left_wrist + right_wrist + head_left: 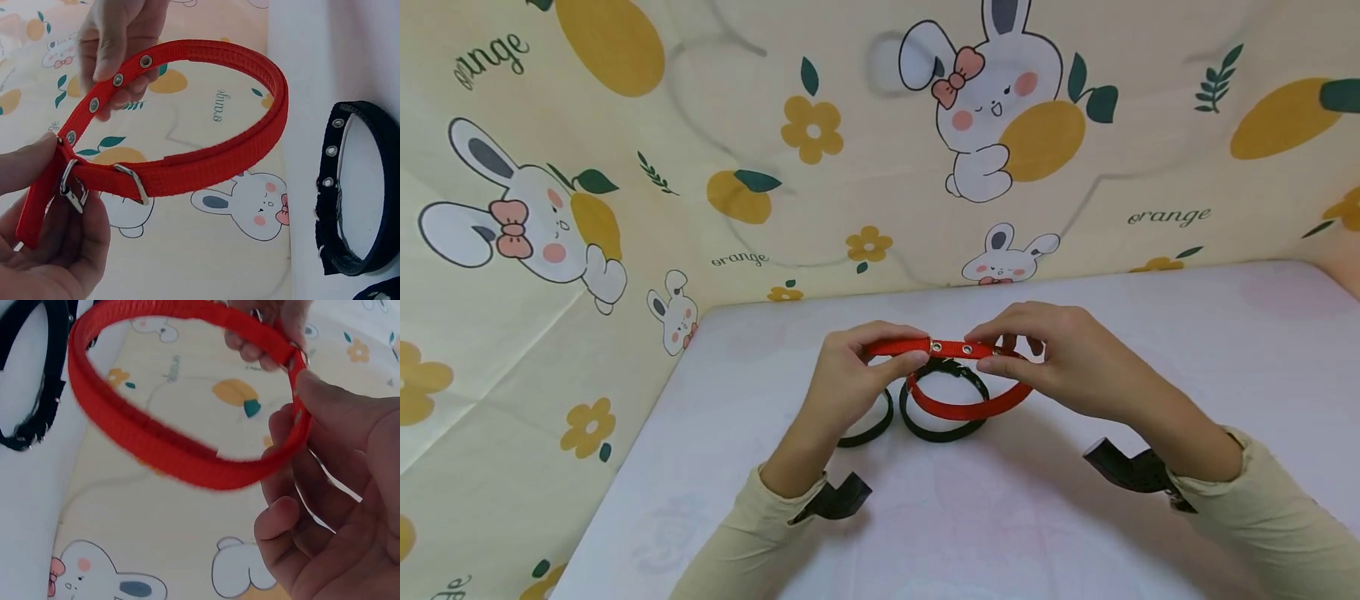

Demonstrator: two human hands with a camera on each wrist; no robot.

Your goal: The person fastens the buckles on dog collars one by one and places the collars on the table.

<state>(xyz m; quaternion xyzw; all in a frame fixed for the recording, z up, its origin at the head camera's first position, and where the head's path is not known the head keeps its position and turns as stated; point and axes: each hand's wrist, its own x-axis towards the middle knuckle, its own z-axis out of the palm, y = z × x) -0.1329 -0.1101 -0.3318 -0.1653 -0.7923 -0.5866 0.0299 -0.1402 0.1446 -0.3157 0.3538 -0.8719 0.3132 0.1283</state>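
Observation:
Both hands hold up a red pet collar (972, 410) with metal eyelets, bent into a loop above the table. In the left wrist view its strap end passes by a silver buckle (74, 187) and a metal D-ring (132, 184) sits beside it. My left hand (853, 375) pinches the collar near the buckle between thumb and fingers. The eyelet stretch of the strap is pinched by my right hand (1063, 358). Behind and below the red loop lies a black collar (942, 435), and a second black collar (868, 433) is partly hidden by the left hand.
A white table (760, 400) spreads under the hands. Behind it rises a cream cloth (850, 67) printed with rabbits and oranges. Dark camera mounts (1123, 467) stick out from both sleeves, low over the table.

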